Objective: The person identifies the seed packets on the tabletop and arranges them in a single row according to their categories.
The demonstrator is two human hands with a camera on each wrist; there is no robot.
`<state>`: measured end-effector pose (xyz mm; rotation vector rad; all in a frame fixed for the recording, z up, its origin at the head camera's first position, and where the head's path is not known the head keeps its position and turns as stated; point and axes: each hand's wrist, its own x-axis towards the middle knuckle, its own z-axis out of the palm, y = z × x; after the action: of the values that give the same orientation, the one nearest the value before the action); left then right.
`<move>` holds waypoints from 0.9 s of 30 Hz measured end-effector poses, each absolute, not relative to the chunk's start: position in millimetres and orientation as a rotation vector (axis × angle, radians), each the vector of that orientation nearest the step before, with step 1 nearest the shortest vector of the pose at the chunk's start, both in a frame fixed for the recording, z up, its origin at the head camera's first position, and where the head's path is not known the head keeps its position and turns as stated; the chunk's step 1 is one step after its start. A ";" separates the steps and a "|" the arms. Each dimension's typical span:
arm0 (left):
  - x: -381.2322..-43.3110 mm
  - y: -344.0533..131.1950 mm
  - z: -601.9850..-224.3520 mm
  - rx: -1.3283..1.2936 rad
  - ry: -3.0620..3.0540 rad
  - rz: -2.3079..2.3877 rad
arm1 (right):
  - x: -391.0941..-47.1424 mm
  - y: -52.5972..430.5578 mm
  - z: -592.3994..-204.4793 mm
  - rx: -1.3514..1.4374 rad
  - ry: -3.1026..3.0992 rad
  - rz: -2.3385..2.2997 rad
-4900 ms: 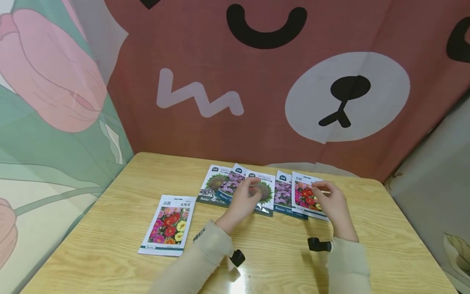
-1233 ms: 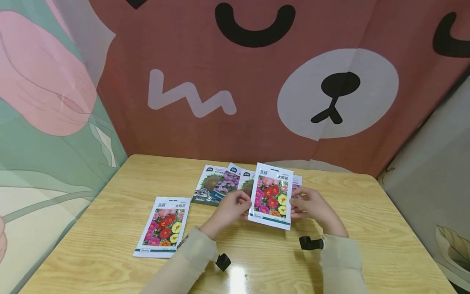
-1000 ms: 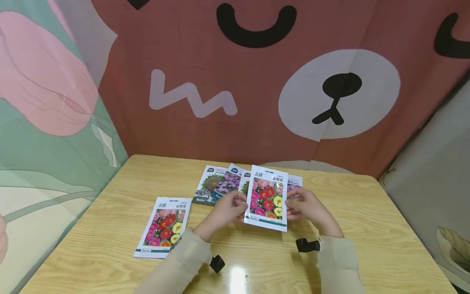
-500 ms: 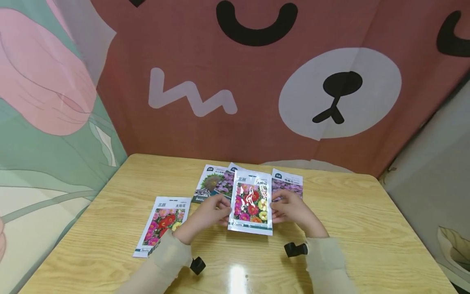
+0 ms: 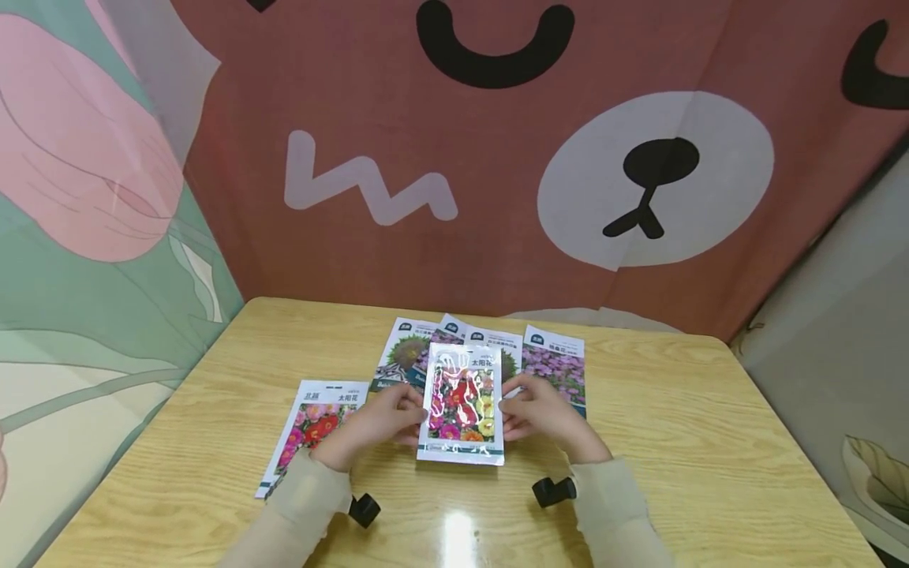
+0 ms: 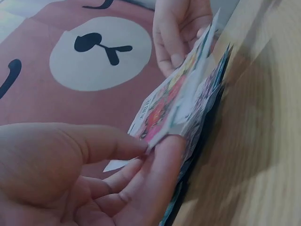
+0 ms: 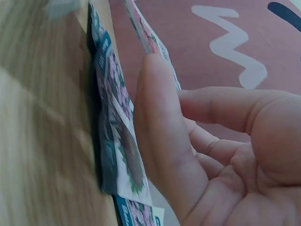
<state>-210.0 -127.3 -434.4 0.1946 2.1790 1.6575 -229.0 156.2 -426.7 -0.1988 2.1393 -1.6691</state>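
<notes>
Packet (image 5: 463, 404), side edges pinched by left hand (image 5: 383, 420) and right hand (image 5: 545, 416), hovers above the table (image 5: 710, 450), apparently mid-carry, the next move likely needing an even grip.

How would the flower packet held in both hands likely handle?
The held packet seems slippery, given its glare. Probably light: it looks thin edge-on. Perhaps stiffish: it hardly sags between left hand and right hand.
</notes>
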 end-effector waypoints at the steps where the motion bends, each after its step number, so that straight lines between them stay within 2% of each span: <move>1: -209.8 -129.0 -434.0 0.192 2.198 1.636 | -228.5 154.1 -427.1 -0.205 2.129 -1.669; 27: -211.2 -177.7 -417.8 0.168 2.252 1.253 | -209.8 100.4 -448.2 -0.231 1.998 -1.677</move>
<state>-211.2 -177.7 -417.8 0.1677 2.2518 1.2527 -209.8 100.4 -448.2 -0.2315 1.9975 -1.6772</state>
